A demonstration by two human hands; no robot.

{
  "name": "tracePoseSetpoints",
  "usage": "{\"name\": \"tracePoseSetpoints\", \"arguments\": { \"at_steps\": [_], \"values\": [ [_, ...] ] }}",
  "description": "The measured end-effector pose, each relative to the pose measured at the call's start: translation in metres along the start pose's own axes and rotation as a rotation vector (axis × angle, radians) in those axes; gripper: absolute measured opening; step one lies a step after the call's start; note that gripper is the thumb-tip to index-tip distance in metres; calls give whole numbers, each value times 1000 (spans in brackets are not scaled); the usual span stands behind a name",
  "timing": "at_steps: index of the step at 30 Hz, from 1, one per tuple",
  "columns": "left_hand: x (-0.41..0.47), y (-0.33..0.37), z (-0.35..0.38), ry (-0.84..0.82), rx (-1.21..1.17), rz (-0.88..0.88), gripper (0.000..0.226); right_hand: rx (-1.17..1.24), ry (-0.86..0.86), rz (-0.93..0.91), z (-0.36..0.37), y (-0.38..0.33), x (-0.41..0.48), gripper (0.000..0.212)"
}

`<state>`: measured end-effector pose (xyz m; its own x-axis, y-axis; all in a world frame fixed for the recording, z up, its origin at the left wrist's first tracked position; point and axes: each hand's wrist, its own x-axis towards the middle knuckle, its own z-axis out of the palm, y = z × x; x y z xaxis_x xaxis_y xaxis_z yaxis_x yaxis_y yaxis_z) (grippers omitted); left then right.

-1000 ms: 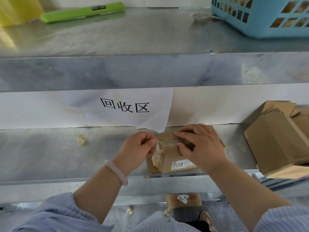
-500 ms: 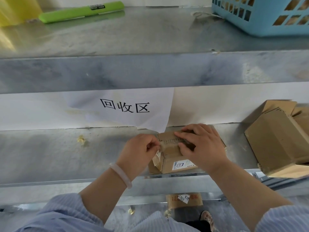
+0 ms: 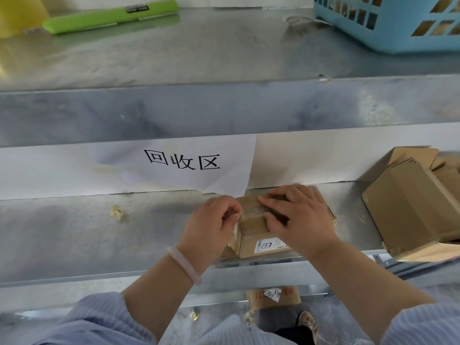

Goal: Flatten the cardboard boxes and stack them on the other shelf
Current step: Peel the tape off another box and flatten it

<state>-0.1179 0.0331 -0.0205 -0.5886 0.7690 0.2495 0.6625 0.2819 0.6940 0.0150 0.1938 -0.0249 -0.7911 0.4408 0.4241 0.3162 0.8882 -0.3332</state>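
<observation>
the small cardboard box (image 3: 263,245) sits at the near edge of the middle shelf (image 3: 99,232), right of centre. the left hand (image 3: 211,225) pinches a strip of tape (image 3: 235,234) at the box's left top corner. the right hand (image 3: 298,215) lies on the lid, fingers fairly straight and pressing down. a larger cardboard box (image 3: 410,207) lies tilted at the right, well apart. a paper sign (image 3: 184,163) hangs behind. on the upper shelf are a green case (image 3: 109,16) and a blue basket (image 3: 388,33).
</observation>
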Motion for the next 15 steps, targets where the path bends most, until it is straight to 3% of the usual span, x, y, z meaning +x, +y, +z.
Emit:
{"name": "tracePoseSetpoints", "arguments": {
  "at_steps": [3, 7, 12, 15],
  "values": [
    [4, 4, -10, -31, 138, 154, 7, -4, -1, 4, 1, -1, 0, 34],
    [14, 0, -31, -28, 232, 274, 11, -5, 13, 13, 1, -2, 1, 33],
    [17, -5, -53, -277, 48, 74, 33, 3, 29, 27, 3, -6, 1, 30],
    [19, -2, -59, -257, -36, -44, 30, 18, 19, 39, 3, -8, 2, 29]
  ]
}}
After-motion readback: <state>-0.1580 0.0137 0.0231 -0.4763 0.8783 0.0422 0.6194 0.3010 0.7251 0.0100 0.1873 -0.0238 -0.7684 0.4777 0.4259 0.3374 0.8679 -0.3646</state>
